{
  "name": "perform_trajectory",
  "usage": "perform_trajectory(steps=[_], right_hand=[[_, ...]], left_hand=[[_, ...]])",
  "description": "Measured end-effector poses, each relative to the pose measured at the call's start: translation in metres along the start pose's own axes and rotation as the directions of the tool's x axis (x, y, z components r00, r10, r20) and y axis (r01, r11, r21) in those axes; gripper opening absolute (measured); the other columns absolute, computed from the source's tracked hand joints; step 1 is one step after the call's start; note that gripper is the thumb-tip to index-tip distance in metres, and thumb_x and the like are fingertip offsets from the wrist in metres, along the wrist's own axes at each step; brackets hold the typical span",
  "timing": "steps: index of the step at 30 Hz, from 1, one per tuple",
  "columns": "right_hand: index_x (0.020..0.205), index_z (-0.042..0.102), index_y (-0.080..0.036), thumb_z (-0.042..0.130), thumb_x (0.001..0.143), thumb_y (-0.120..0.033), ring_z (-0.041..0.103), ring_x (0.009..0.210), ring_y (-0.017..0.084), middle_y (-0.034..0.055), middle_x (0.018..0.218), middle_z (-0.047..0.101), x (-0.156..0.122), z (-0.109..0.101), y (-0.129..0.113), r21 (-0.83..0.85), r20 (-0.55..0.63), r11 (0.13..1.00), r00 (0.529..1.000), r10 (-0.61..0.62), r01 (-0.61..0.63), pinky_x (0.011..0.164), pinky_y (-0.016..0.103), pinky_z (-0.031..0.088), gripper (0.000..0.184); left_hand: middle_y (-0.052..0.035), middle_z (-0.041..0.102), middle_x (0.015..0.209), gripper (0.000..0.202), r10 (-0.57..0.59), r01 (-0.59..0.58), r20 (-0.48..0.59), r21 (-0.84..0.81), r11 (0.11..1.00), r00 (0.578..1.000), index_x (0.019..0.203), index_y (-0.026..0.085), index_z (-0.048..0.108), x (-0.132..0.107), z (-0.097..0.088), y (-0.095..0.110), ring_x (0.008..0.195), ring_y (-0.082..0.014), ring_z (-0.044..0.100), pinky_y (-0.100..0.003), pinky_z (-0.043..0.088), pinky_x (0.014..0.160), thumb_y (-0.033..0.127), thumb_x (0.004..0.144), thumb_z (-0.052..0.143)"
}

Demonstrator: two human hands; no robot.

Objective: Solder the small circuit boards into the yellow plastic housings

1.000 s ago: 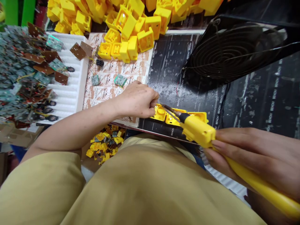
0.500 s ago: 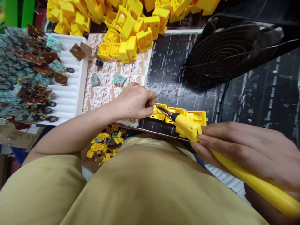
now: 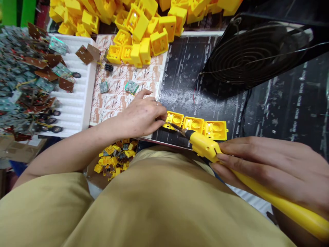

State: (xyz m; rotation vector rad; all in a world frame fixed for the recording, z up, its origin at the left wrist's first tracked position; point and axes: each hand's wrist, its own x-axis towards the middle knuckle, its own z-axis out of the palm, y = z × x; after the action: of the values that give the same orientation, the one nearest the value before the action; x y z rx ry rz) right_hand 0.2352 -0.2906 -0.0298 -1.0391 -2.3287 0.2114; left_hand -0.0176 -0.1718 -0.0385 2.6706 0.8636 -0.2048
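Three open yellow plastic housings stand in a row before me: a left housing (image 3: 175, 119), a middle housing (image 3: 194, 124) and a right housing (image 3: 215, 130). My right hand (image 3: 272, 168) grips a soldering iron (image 3: 205, 145) by its yellow handle. Its dark metal tip points left, over the near edge of the left housing. Beside that housing's left end is my left hand (image 3: 144, 115), thumb and forefinger pinched close to the tip and one finger raised. Whatever is in that pinch is too small or hidden to make out.
Yellow housings (image 3: 138, 25) are heaped at the back. A black fan (image 3: 244, 58) stands back right. Left, a white foam tray (image 3: 79, 99) bears piled wired circuit boards (image 3: 23, 79). Two small boards, one a green board (image 3: 131, 87), lie past my left hand. Below sits a box of yellow parts (image 3: 114, 159).
My left hand has shifted slightly left and toward me, with one finger now lifted. The iron's tip has moved a little left and lower, showing more of the left and middle housings.
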Motion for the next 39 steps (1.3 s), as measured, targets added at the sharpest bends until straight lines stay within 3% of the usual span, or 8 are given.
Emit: perform_trajectory(steps=[3,9,14,23,31,36,39], right_hand=[[0.094,0.057,-0.02,0.062,0.091,-0.018,0.069,0.07,0.011,0.0016,0.079,0.072,-0.002,-0.006,0.004,0.025,0.018,0.994,0.995,-0.103,0.102,0.066,0.024,0.06,0.006],[0.092,0.06,-0.019,0.066,0.09,-0.024,0.066,0.076,0.009,0.0038,0.081,0.069,-0.023,-0.006,0.005,0.01,-0.018,0.998,0.998,0.056,-0.056,0.072,0.022,0.056,0.008],[0.086,0.059,-0.023,0.055,0.097,-0.03,0.065,0.072,0.009,0.0003,0.073,0.065,-0.023,0.009,0.001,0.034,-0.099,0.979,0.974,0.204,-0.202,0.07,0.024,0.057,0.013],[0.094,0.057,-0.023,0.061,0.093,-0.027,0.067,0.075,0.011,0.0014,0.081,0.068,-0.018,0.013,0.002,0.043,-0.108,0.991,0.985,0.133,-0.129,0.071,0.026,0.058,0.005],[0.101,0.059,-0.023,0.063,0.091,-0.024,0.066,0.073,0.01,0.0018,0.085,0.069,-0.022,0.0,0.01,-0.003,-0.043,0.997,0.996,0.077,-0.078,0.065,0.022,0.057,0.011],[0.096,0.059,-0.022,0.058,0.095,-0.028,0.064,0.074,0.01,0.0025,0.081,0.067,-0.027,0.003,0.007,0.013,-0.051,0.986,0.985,0.164,-0.163,0.07,0.023,0.055,0.006],[0.1,0.059,-0.021,0.06,0.094,-0.025,0.064,0.077,0.009,0.0028,0.084,0.068,-0.026,0.005,0.007,0.031,-0.047,0.989,0.988,0.145,-0.144,0.072,0.022,0.054,0.007]], left_hand=[[-0.0024,0.072,0.078,0.021,0.012,-0.012,-0.01,-0.007,1.0,1.0,0.08,0.02,0.068,0.0,0.0,-0.001,0.079,-0.0174,0.062,-0.047,0.033,0.109,0.022,0.086,0.048],[-0.0028,0.072,0.082,0.02,-0.065,0.057,-0.065,-0.118,0.991,0.996,0.084,0.018,0.067,0.002,-0.001,-0.003,0.083,-0.0185,0.064,-0.047,0.034,0.108,0.026,0.088,0.049],[-0.0029,0.071,0.082,0.022,-0.088,0.078,-0.08,-0.117,0.99,0.993,0.086,0.017,0.067,0.008,0.003,-0.005,0.086,-0.0201,0.064,-0.047,0.037,0.104,0.03,0.088,0.049],[-0.0018,0.072,0.078,0.022,-0.088,0.085,-0.031,-0.087,0.993,0.996,0.084,0.019,0.07,0.014,0.002,-0.005,0.08,-0.018,0.063,-0.044,0.038,0.103,0.025,0.084,0.049],[-0.0003,0.072,0.075,0.022,-0.069,0.067,-0.025,-0.076,0.995,0.997,0.082,0.02,0.07,0.016,0.001,-0.005,0.074,-0.0159,0.062,-0.041,0.04,0.1,0.025,0.082,0.049],[-0.002,0.071,0.074,0.022,-0.081,0.081,-0.003,-0.085,0.993,0.997,0.081,0.018,0.07,0.017,-0.001,-0.003,0.072,-0.0163,0.062,-0.042,0.039,0.1,0.024,0.081,0.049],[-0.0018,0.072,0.076,0.021,-0.086,0.086,0.009,-0.097,0.992,0.996,0.081,0.018,0.069,0.018,-0.001,-0.002,0.074,-0.0166,0.062,-0.043,0.039,0.101,0.024,0.081,0.049]])
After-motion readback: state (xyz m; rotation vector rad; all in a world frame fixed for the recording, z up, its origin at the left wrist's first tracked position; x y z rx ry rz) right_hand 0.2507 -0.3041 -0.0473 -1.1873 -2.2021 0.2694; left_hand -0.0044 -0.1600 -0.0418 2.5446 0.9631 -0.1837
